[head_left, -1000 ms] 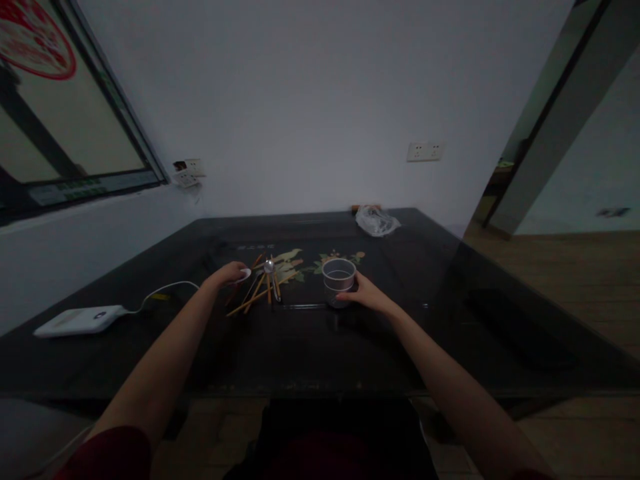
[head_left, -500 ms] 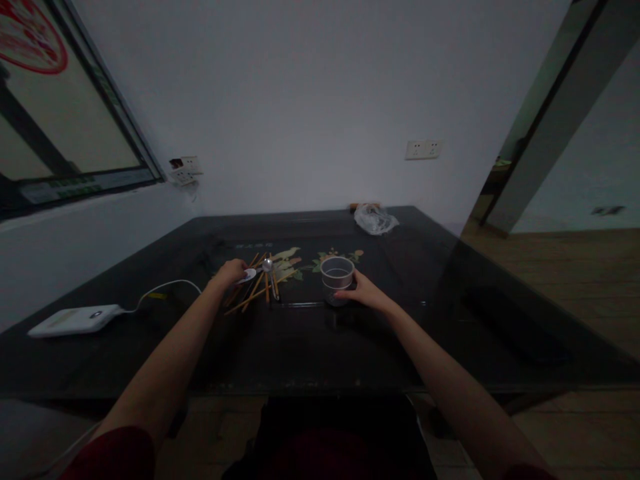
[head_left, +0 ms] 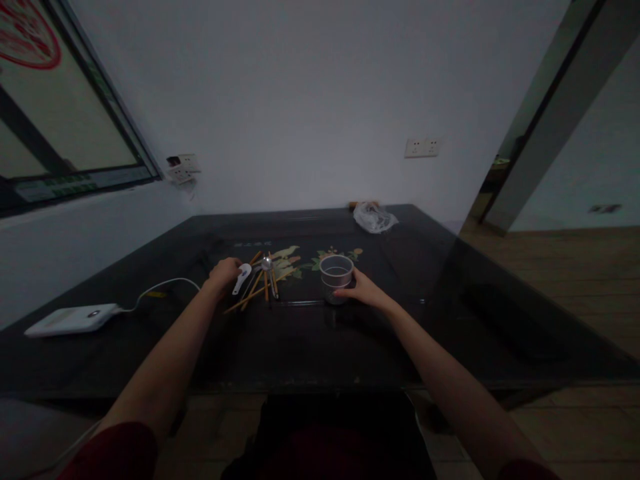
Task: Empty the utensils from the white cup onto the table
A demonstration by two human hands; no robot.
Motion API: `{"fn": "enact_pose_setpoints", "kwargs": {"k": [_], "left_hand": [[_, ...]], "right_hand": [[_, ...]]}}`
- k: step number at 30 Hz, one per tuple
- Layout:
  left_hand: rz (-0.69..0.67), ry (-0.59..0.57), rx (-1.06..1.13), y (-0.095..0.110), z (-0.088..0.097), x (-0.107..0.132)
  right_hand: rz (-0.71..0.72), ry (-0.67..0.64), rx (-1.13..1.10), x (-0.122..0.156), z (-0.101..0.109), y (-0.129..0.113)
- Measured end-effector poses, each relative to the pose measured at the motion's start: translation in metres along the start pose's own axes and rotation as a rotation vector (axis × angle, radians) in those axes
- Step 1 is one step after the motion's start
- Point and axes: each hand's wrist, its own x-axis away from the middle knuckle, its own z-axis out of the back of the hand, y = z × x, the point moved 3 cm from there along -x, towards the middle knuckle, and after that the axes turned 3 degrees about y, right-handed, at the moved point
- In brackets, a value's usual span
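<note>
My left hand (head_left: 225,272) is closed on a white soup spoon (head_left: 244,271), with the fingertips at the edge of its bowl and the handle slanting down toward me. Just to its right, several wooden chopsticks (head_left: 258,291) lie crossed on the dark table, and a metal spoon (head_left: 267,264) rests among them. A clear, round container with a pale rim (head_left: 337,267) stands upright to the right of the pile. Thumb and fingers of my right hand (head_left: 366,290) are curved around its right side.
On the left lies a white power bank (head_left: 75,320) with a white cable (head_left: 163,285) plugged in. A crumpled clear plastic bag (head_left: 374,218) sits at the back by the wall. A dark flat object (head_left: 510,323) lies on the right of the table (head_left: 300,347).
The white soup spoon has turned in my left hand, so its handle now shows pointing toward me. My right hand stays on the container.
</note>
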Motion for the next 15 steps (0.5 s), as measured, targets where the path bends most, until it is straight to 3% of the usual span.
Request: {"fn": "enact_pose_setpoints", "kwargs": {"k": [8,15], "left_hand": [[-0.061,0.036,0.031,0.002,-0.011,0.007],[-0.078,0.037,0.067,0.021,-0.012,0.022]], "right_hand": [[-0.001,-0.011,-0.010,0.002,-0.002,-0.007],[0.017,-0.017,-0.005,0.001,-0.002,-0.005]]}}
